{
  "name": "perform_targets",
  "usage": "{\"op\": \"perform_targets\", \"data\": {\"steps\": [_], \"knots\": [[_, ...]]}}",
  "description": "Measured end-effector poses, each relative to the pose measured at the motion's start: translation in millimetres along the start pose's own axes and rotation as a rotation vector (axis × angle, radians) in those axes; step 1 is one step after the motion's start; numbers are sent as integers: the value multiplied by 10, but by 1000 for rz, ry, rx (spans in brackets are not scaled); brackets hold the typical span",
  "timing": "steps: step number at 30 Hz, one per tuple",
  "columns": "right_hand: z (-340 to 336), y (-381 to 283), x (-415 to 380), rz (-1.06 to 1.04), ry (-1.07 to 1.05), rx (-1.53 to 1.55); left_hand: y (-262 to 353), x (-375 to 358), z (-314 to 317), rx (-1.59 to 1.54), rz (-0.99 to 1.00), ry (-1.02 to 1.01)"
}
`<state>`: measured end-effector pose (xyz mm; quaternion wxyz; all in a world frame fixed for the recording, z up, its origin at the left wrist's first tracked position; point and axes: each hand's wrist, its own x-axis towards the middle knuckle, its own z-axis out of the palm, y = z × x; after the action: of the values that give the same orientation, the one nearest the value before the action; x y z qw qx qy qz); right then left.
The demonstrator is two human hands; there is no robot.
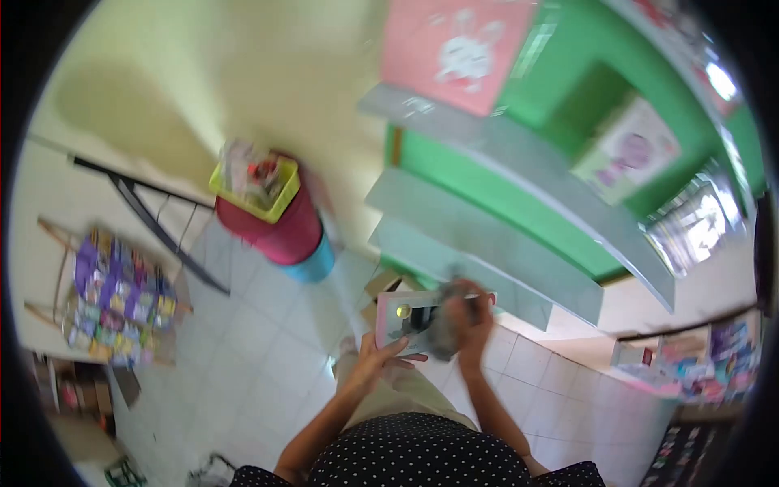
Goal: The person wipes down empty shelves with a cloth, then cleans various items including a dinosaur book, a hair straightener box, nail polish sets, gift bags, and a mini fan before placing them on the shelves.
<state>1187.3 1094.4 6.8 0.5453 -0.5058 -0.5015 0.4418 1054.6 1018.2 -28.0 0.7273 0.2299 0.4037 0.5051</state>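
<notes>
Clothes: one black top point(406, 454) with white dots, then light trousers point(403, 396) below it.
Left hand: one, its fingers point(396, 346) are gripping the lower left corner of the box.
Right hand: one point(472, 318), fingers bent around a grey cloth point(441, 333), which touches the front of the box.
Box in hands: one box point(389, 326), pink and white with a dark part, held tilted above the floor.
Floor: pale square tiles point(280, 365); one opened carton point(381, 284) is behind the box.
Buckets: two, one dark red point(288, 231) above one blue point(312, 261); one yellow basket point(272, 213) with mixed things sits on top.
Shelves: three grey boards point(487, 231) at least, before a green back panel point(519, 195). Near them, one pink package point(450, 61) with a white rabbit, one white package point(629, 150) and one shiny packet point(694, 227).
Left side: one rack point(122, 300) of many small packets, which I cannot count.
Wall: cream colour point(300, 65).
Hard to see: the cloth and right fingers are blurred; the right hand and cloth hide the right part of the box; the round dark border cuts the room.
</notes>
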Motion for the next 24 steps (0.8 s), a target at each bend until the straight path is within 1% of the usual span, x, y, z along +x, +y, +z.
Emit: {"op": "perform_targets", "data": {"steps": [1,2,3,4,5,6,8,9,10,12,13,14,15,16,17,18,20,21,23,24], "knots": [[95,64,-127,-238,-68,-157,-217,124,-15,-85,126,146],[115,-68,-207,-496,-154,-368,-345,211,-9,-180,254,279],[94,-231,-237,-749,-226,-606,-303,215,11,-155,287,173],[61,-312,-247,-698,-229,-602,-194,217,30,-134,320,64],[6,-348,-232,-645,-236,-596,-64,232,134,-59,289,77],[-81,-317,-165,-682,-170,-611,40,226,226,13,259,103],[-294,-227,-2,-665,7,-720,103,235,281,-26,197,74],[-387,-231,60,-611,57,-734,136,252,309,-15,219,37],[-435,-212,117,-636,81,-731,148,256,347,46,222,37],[-463,-193,182,-541,148,-510,218,255,440,107,239,33],[-424,-187,173,-563,164,-520,251,267,502,158,267,21],[-370,-255,163,-575,170,-518,276,282,543,209,291,14],[-313,-323,139,-649,82,-437,303,307,582,211,297,10],[-274,-375,104,-714,-10,-355,327,316,622,195,345,34],[-254,-420,86,-798,-56,-373,339,309,637,179,388,60],[-285,-428,114,-791,-55,-367,352,324,595,185,384,66],[-463,-436,184,-863,-55,-450,365,361,473,303,371,-122],[-575,-510,201,-805,24,-450,411,284,541,302,355,-116],[-840,-558,251,-483,39,-253,558,143,709,435,315,-266],[-973,-599,286,-464,31,-259,607,110,749,425,298,-257]]}}
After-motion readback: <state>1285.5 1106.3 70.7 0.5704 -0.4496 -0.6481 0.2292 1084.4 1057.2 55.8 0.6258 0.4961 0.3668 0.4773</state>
